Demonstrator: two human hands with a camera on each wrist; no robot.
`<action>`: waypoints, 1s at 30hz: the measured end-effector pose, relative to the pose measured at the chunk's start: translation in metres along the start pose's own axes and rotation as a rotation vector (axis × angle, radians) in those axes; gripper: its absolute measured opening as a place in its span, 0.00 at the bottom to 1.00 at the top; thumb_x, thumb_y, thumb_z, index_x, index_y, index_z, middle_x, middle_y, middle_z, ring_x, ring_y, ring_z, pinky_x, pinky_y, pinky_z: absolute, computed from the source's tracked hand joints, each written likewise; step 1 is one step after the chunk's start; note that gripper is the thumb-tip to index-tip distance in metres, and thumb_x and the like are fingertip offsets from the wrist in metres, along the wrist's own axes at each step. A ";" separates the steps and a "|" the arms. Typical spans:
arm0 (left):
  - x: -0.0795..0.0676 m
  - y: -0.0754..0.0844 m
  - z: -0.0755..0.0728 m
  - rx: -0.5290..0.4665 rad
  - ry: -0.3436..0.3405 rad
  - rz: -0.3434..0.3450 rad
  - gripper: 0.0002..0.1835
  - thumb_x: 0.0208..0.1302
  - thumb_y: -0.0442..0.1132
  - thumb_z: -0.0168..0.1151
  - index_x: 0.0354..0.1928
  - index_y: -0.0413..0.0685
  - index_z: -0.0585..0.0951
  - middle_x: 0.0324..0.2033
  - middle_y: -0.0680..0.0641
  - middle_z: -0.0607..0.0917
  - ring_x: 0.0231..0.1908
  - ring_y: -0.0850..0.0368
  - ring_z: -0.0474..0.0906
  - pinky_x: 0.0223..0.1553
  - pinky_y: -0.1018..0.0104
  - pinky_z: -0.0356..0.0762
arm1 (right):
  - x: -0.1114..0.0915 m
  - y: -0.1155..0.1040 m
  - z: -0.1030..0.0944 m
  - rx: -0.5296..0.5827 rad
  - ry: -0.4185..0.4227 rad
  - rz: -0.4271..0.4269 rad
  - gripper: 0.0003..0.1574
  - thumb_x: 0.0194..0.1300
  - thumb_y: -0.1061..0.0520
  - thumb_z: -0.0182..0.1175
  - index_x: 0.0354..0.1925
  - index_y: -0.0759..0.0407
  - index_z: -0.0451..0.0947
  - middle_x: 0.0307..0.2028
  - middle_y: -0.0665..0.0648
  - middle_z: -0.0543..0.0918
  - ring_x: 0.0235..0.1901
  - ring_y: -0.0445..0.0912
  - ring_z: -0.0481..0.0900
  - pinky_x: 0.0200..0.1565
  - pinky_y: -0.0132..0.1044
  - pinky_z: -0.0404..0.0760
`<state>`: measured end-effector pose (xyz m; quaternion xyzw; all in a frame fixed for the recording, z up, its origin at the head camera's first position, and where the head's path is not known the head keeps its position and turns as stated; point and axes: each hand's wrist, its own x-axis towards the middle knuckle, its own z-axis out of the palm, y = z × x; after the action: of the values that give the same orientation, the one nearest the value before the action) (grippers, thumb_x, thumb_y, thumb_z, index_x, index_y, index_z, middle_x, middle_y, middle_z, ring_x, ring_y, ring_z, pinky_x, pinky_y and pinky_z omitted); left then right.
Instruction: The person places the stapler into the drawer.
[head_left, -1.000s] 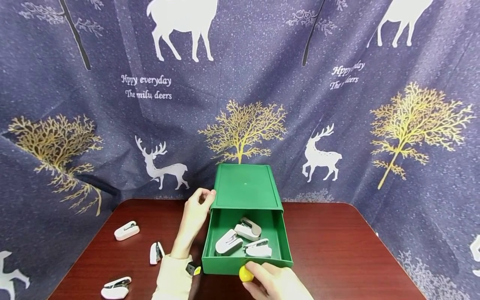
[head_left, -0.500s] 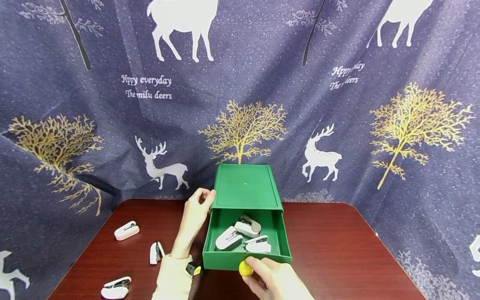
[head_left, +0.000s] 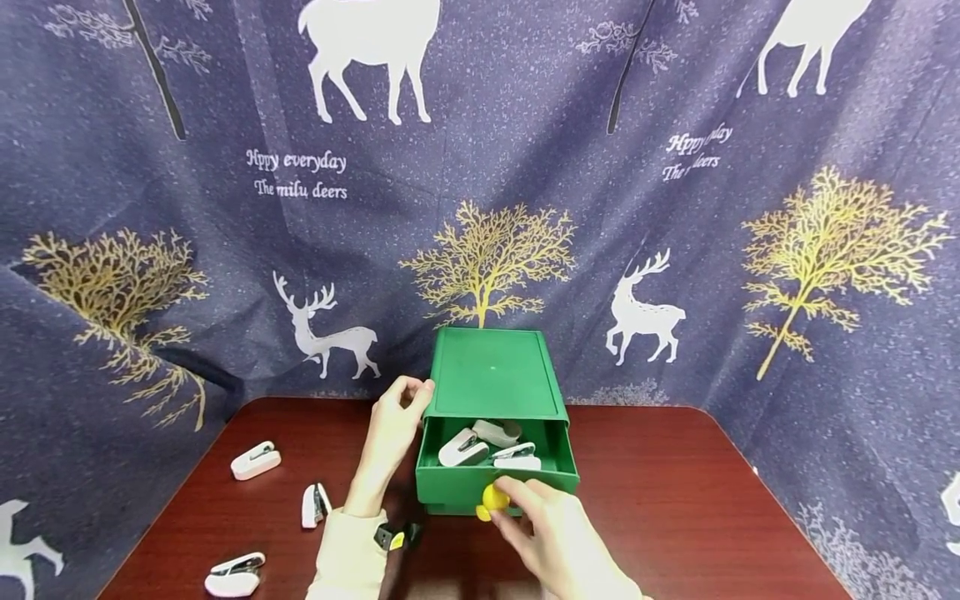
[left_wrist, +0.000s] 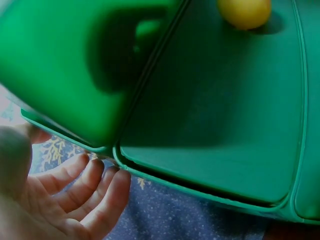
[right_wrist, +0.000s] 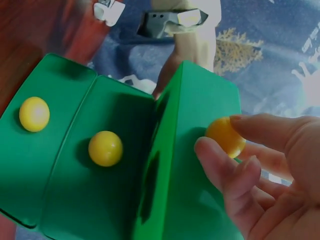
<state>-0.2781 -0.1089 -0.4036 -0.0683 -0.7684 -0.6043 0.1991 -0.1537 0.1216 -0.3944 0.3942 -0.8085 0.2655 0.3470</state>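
A green drawer cabinet stands in the middle of the table in the head view. Its top drawer is pulled partly out and holds three white staplers, their rear parts shaded by the cabinet top. The right hand pinches the round yellow knob on this drawer's front between thumb and fingers. Against the cabinet's left side rests the left hand, its bent fingertips touching the casing edge in the left wrist view. Two more yellow knobs show on the drawer fronts below.
Three white staplers lie on the red-brown table at the left: one farther back, another stapler near the left forearm, a third stapler at the front. A patterned cloth hangs right behind the table.
The top drawer has slid back toward the cabinet, carrying its staplers with it, and the right hand on the knob has moved away from the person. The left hand has stayed in place.
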 end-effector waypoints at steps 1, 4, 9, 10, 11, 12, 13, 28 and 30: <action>0.000 0.001 0.000 0.002 0.000 0.003 0.17 0.67 0.56 0.61 0.37 0.49 0.80 0.26 0.49 0.78 0.26 0.54 0.76 0.29 0.64 0.78 | 0.001 0.002 0.001 0.010 0.009 0.010 0.24 0.47 0.67 0.74 0.44 0.54 0.79 0.31 0.46 0.79 0.26 0.35 0.76 0.29 0.19 0.74; 0.001 0.002 0.001 0.006 0.003 0.006 0.17 0.67 0.56 0.61 0.37 0.49 0.80 0.27 0.49 0.78 0.26 0.54 0.76 0.29 0.63 0.78 | 0.004 0.009 0.005 0.038 0.033 0.044 0.23 0.48 0.67 0.74 0.44 0.56 0.80 0.31 0.47 0.81 0.25 0.34 0.77 0.28 0.20 0.75; 0.001 0.002 0.000 0.000 -0.003 -0.007 0.17 0.67 0.55 0.61 0.38 0.48 0.80 0.27 0.49 0.78 0.26 0.55 0.76 0.30 0.61 0.79 | 0.010 0.021 0.010 0.113 0.029 0.120 0.21 0.49 0.68 0.74 0.43 0.58 0.81 0.31 0.47 0.83 0.26 0.35 0.78 0.27 0.23 0.77; 0.001 0.001 0.000 0.000 -0.003 -0.010 0.17 0.67 0.55 0.61 0.38 0.48 0.80 0.27 0.49 0.78 0.26 0.55 0.75 0.30 0.62 0.79 | 0.011 0.023 0.011 0.127 0.026 0.132 0.21 0.49 0.68 0.74 0.42 0.58 0.82 0.31 0.47 0.83 0.27 0.35 0.78 0.27 0.23 0.77; 0.000 0.001 0.000 0.000 -0.004 -0.012 0.17 0.67 0.55 0.61 0.38 0.48 0.80 0.26 0.49 0.78 0.26 0.55 0.75 0.29 0.62 0.79 | 0.012 0.025 0.012 0.137 0.024 0.145 0.21 0.49 0.69 0.74 0.42 0.58 0.82 0.31 0.48 0.83 0.27 0.35 0.79 0.27 0.23 0.77; 0.000 0.001 0.000 0.002 -0.002 -0.013 0.17 0.67 0.55 0.61 0.38 0.48 0.80 0.26 0.49 0.78 0.26 0.55 0.75 0.29 0.63 0.79 | 0.012 0.027 0.013 0.148 0.021 0.157 0.21 0.49 0.69 0.74 0.42 0.58 0.82 0.31 0.48 0.83 0.27 0.35 0.79 0.27 0.23 0.77; 0.001 0.000 0.000 0.007 0.001 -0.012 0.17 0.67 0.55 0.61 0.38 0.48 0.80 0.26 0.49 0.78 0.26 0.56 0.75 0.29 0.64 0.79 | 0.013 0.028 0.013 0.151 0.018 0.166 0.20 0.50 0.68 0.74 0.43 0.59 0.82 0.31 0.48 0.83 0.28 0.35 0.79 0.27 0.23 0.77; 0.000 0.000 -0.001 0.019 0.002 -0.005 0.17 0.67 0.57 0.60 0.38 0.49 0.80 0.26 0.49 0.78 0.27 0.54 0.76 0.30 0.64 0.78 | 0.023 0.038 0.021 0.128 0.022 0.255 0.17 0.52 0.65 0.74 0.42 0.57 0.83 0.27 0.47 0.82 0.21 0.32 0.75 0.26 0.23 0.76; 0.000 0.000 0.000 0.015 0.000 -0.003 0.18 0.67 0.57 0.61 0.37 0.49 0.80 0.26 0.48 0.78 0.27 0.54 0.76 0.30 0.64 0.78 | 0.023 0.040 0.022 0.120 0.032 0.260 0.17 0.51 0.65 0.74 0.42 0.57 0.84 0.27 0.47 0.82 0.21 0.33 0.75 0.25 0.24 0.76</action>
<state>-0.2775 -0.1092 -0.4033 -0.0658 -0.7730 -0.5989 0.1987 -0.2041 0.1176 -0.3965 0.3017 -0.8299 0.3623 0.2984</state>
